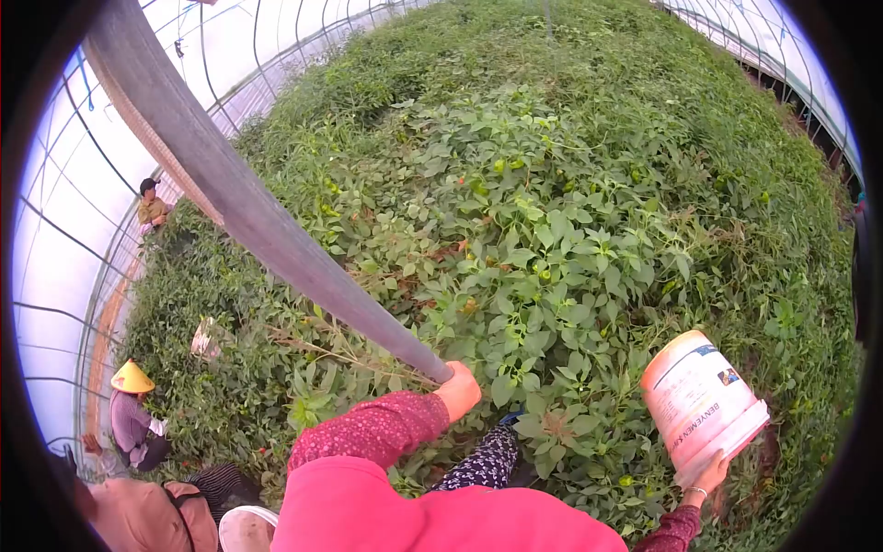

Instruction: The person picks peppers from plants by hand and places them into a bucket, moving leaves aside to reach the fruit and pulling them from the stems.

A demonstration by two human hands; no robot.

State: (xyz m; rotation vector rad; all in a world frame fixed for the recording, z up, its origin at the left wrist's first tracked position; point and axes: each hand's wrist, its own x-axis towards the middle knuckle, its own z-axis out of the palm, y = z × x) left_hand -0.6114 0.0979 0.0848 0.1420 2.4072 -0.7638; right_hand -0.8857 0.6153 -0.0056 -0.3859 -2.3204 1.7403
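My left hand [459, 392] is closed around the lower visible part of a thick grey pole [267, 225], which runs up to the top left of the view. Green leaves of the pepper plants [552, 304] lie just beyond this hand. Out to the right, my right hand [706, 474] grips a white plastic bucket [694, 400] near its flanged rim. The bucket is tilted, with printed lettering on its side, and its inside is hidden. Several green peppers [544, 275] show among the leaves, with a few orange-red ones nearby.
Dense plants fill the ground under a plastic greenhouse with arched ribs [64, 304]. A person in a yellow conical hat [132, 377] crouches at left; another in a dark cap [150, 198] is farther back. Close at lower left are a person's sleeve [138, 515] and another bucket [246, 529].
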